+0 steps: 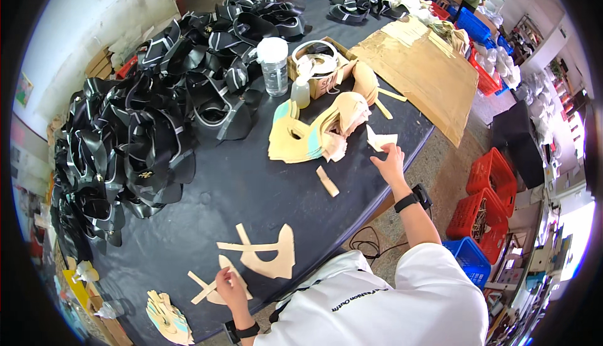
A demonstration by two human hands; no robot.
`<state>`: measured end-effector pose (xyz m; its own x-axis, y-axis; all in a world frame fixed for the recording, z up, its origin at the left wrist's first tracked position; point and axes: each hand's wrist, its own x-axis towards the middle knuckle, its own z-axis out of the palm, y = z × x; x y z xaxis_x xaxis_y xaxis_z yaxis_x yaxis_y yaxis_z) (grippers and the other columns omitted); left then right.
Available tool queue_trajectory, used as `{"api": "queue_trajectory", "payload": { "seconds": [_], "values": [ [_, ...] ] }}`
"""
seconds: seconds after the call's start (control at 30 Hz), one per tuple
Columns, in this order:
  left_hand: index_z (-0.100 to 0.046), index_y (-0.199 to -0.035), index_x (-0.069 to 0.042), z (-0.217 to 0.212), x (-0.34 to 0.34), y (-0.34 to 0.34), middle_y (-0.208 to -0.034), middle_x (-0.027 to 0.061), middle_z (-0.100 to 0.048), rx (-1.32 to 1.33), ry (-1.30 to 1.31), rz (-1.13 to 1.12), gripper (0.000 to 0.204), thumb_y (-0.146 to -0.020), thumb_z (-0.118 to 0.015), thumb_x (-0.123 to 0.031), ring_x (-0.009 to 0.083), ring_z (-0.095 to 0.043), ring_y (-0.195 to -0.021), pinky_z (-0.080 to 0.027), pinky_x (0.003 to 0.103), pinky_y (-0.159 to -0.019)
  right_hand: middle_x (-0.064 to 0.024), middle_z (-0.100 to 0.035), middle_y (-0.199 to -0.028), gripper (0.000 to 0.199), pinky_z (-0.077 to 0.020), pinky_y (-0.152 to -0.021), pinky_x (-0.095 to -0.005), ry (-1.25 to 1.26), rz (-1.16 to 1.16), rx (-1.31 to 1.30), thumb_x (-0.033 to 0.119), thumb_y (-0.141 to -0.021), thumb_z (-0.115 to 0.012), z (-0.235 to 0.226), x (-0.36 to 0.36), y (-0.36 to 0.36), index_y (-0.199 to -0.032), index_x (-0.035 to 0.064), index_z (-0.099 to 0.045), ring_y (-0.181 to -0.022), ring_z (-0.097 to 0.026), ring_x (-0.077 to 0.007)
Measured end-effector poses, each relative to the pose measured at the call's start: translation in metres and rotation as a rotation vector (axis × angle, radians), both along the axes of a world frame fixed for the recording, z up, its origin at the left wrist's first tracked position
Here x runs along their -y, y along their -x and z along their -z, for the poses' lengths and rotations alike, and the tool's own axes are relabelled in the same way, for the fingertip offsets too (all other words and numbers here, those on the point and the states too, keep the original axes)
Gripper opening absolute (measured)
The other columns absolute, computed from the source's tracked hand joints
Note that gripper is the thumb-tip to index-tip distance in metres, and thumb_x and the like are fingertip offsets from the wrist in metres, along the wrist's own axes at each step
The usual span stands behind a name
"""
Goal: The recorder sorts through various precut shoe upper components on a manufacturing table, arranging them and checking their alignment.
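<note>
My left hand point(231, 291) is at the table's near edge, its fingers closed on a pale beige cut-out piece point(241, 278) with narrow strips. Just beyond it lies another curved beige cut-out point(276, 257) with a hole and a strip across it. My right hand point(392, 165) is farther off to the right, thumb and fingertips pinching a small cream piece point(382, 140) at the table's right edge. Left of that hand are a stack of curved beige pieces point(295, 142) with light-blue marks and a loose short strip point(327, 181). Part of the left fingertips is hard to make out.
Black shoe uppers with pale edging point(144, 138) are heaped along the left. A lidded clear jar point(274, 69), a small bottle point(301, 91) and a cardboard box point(326, 82) stand mid-table. Fanned pieces point(168, 321) lie near left. Red crates point(478, 223) stand on the floor at right.
</note>
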<state>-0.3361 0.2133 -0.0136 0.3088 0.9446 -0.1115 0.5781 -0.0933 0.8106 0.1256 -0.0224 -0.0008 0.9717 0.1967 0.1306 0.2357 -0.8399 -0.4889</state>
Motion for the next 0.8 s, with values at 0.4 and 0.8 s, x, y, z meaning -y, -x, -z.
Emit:
{"api": "queue_trajectory", "payload": {
  "seconds": [0.4,0.8],
  "values": [
    [-0.058,-0.106,0.006,-0.083,0.082,-0.194,-0.101,0.0122,-0.065,0.489,0.502,0.302,0.019,-0.088,-0.055,0.003,0.0174,-0.062,-0.097,-0.048,0.027,-0.086,-0.0100,-0.061,-0.078,0.010,-0.0497,-0.061,-0.0284,-0.539,-0.593,-0.213,0.000,-0.073,-0.067,-0.074,-0.052,0.076,-0.082,0.0007,-0.064,-0.067,-0.061,-0.0199],
    [-0.062,-0.098,0.009,-0.096,0.080,-0.150,-0.087,0.0122,-0.067,0.588,0.542,0.022,0.017,-0.089,-0.058,-0.005,0.0149,-0.066,-0.079,-0.054,0.024,-0.072,-0.0032,-0.058,-0.075,0.019,-0.0448,-0.059,-0.0211,-0.509,-0.999,-0.735,0.002,-0.071,-0.075,-0.083,-0.095,0.165,-0.083,0.0014,-0.060,-0.066,-0.054,-0.0081]
  ]
}}
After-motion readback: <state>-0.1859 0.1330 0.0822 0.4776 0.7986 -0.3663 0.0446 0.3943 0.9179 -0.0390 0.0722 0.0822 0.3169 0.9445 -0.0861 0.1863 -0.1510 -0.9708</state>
